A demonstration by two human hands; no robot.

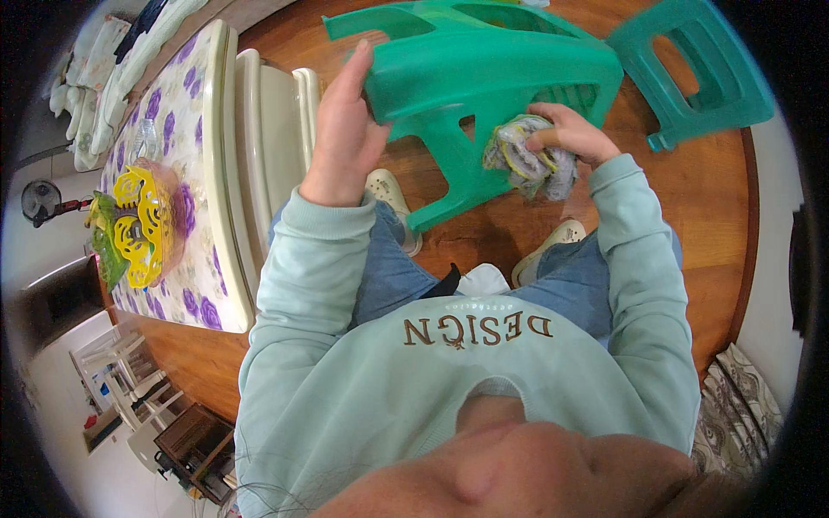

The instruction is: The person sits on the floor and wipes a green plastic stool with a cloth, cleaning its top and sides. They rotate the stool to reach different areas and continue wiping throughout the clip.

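A green plastic chair [492, 68] lies tipped on its side in front of me, over the wooden floor. My left hand [350, 123] holds its edge at the left, thumb up along the plastic, the fingers partly hidden behind it. Bunched in my right hand [570, 135] is a grey and yellow cleaning cloth [528, 155], close to the chair's slatted part. Whether the cloth touches the plastic, I cannot tell.
Left of me stands a table with a purple-flowered cover [201, 259], bearing a yellow openwork basket [139, 226]. White drawers or seats [275, 123] adjoin it. A green plastic stool [706, 71] is at the upper right. My feet in white clogs [388, 191] flank the chair's lower leg.
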